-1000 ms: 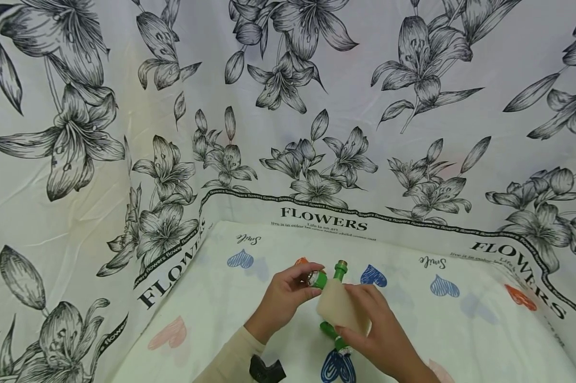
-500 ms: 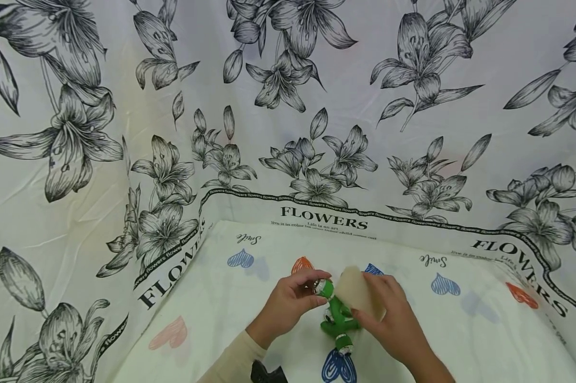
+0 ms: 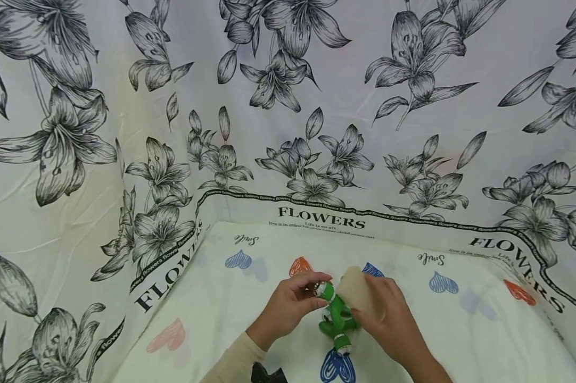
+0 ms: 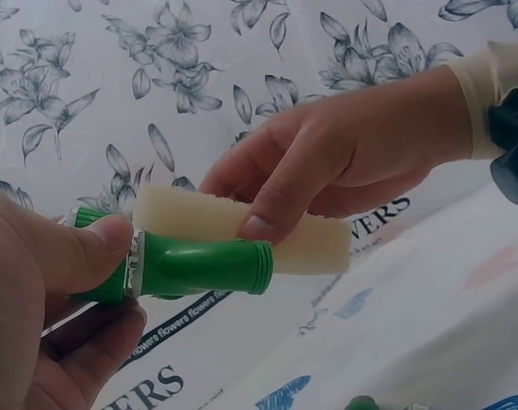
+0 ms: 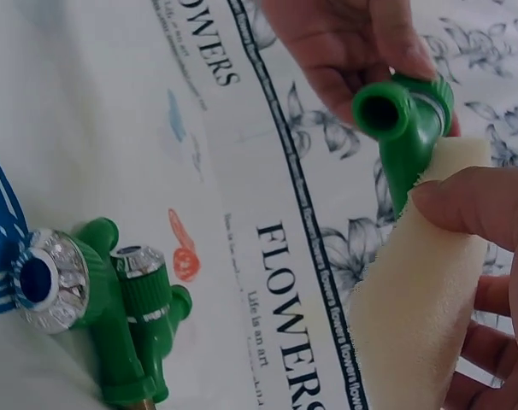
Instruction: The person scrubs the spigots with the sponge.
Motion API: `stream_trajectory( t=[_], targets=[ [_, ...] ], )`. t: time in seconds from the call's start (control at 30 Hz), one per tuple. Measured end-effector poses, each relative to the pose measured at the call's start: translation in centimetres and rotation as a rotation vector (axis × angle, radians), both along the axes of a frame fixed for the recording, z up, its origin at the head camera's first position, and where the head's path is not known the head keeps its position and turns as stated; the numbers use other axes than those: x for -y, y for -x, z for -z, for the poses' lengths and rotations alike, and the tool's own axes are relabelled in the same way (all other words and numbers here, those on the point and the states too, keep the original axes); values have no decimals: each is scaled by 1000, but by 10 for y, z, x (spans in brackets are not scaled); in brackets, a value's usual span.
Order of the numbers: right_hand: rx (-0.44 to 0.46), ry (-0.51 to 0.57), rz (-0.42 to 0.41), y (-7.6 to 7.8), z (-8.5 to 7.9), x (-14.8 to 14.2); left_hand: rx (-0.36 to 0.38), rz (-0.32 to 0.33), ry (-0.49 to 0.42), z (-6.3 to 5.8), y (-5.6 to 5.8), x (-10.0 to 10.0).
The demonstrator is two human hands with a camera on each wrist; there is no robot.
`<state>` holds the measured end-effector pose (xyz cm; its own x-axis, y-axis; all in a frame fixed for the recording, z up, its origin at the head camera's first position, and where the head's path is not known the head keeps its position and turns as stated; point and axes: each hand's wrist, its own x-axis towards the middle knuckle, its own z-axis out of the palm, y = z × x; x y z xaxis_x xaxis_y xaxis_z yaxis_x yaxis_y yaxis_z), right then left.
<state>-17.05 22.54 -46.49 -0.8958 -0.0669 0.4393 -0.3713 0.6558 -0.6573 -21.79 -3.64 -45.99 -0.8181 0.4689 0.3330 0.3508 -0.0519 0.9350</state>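
Note:
My left hand (image 3: 290,303) pinches a green plastic water tap (image 4: 203,263) by its ridged, silver-ringed knob end, between thumb and fingers. The tap's body points away from that hand, and its round open mouth (image 5: 380,113) faces the right wrist camera. My right hand (image 3: 388,314) grips a cream sponge (image 5: 421,290), thumb on one face and fingers behind. The sponge lies right alongside the tap's body and hides part of it. Below the hands, more green taps rest on the cloth, one with a clear faceted knob (image 5: 69,282), another with a silver-topped knob (image 5: 141,265).
A white cloth with printed hearts (image 3: 240,340) covers the surface. Behind it hangs a white curtain (image 3: 288,96) printed with black lilies, its "FLOWERS" border running along the back edge. A dark strap piece (image 3: 269,374) sits on the left wrist.
The held tap has turned: its brass-tipped end stood up above the sponge and now no longer shows there. The sponge has tilted and moved to the right side of the tap.

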Motion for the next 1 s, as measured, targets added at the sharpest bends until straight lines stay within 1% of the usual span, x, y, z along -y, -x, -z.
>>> stream_trajectory(
  t=[0.07, 0.13, 0.27, 0.33, 0.47, 0.6, 0.77, 0.87, 1.0],
  targets=[
    [19, 10, -10, -2, 0, 5, 5, -7, 2, 1, 1, 1],
    [56, 26, -23, -4, 0, 10, 10, -18, 3, 2, 2, 2],
    [98, 37, -63, -9, 1, 19, 3, -47, 2, 3, 4, 5],
    [94, 29, -93, -11, 1, 23, -3, -67, -3, 3, 6, 7],
    [48, 5, -141, -15, 0, 28, 11, -95, -27, 2, 8, 10],
    [24, -21, -138, -15, -2, 30, 21, -103, -36, 1, 9, 11],
    [28, -46, -126, -14, -3, 29, 16, -96, -45, 1, 8, 10],
    [21, -50, -123, -13, -2, 27, 24, -88, -46, 1, 8, 10],
    [11, -25, -108, -11, -2, 22, 41, -66, -47, 1, 6, 10]
  ],
)
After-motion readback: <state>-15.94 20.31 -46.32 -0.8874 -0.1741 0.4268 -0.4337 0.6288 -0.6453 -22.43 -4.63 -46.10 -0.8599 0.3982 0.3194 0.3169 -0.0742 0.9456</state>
